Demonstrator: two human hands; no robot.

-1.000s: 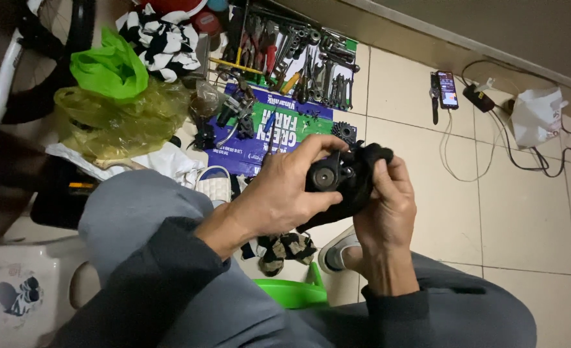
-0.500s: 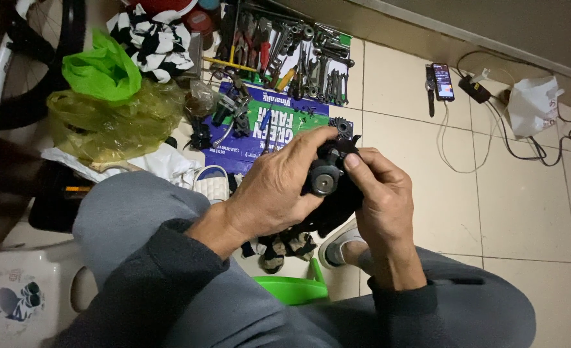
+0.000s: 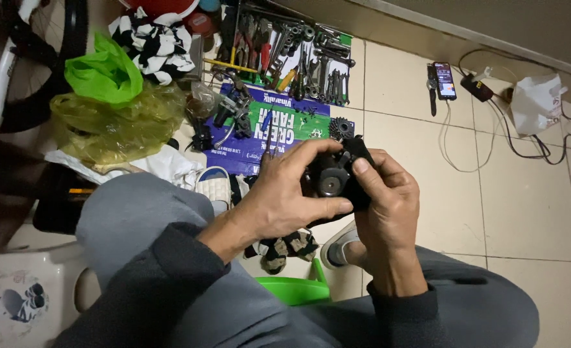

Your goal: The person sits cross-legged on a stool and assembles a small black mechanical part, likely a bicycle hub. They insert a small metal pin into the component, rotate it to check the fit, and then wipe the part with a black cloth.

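Both my hands hold a small black mechanical part (image 3: 334, 175) with a round metal hub in its middle, just above my knees. My left hand (image 3: 285, 193) wraps it from the left, thumb under the hub and fingers over the top. My right hand (image 3: 385, 193) grips it from the right, with the thumb pressed on its upper face. A black cloth seems to sit under the part, against my right palm. I sit in grey trousers and dark sleeves.
On the tiled floor ahead lie a blue and green printed sheet (image 3: 253, 129) with bike parts, a small cog (image 3: 341, 127), several wrenches and pliers (image 3: 298, 51), yellow and green plastic bags (image 3: 108, 103), a phone on a cable (image 3: 444, 80), a white bag (image 3: 535, 103) and a bicycle wheel (image 3: 14, 64).
My hands have turned the black part a little and drawn it slightly nearer. My right thumb now rests on its upper face.
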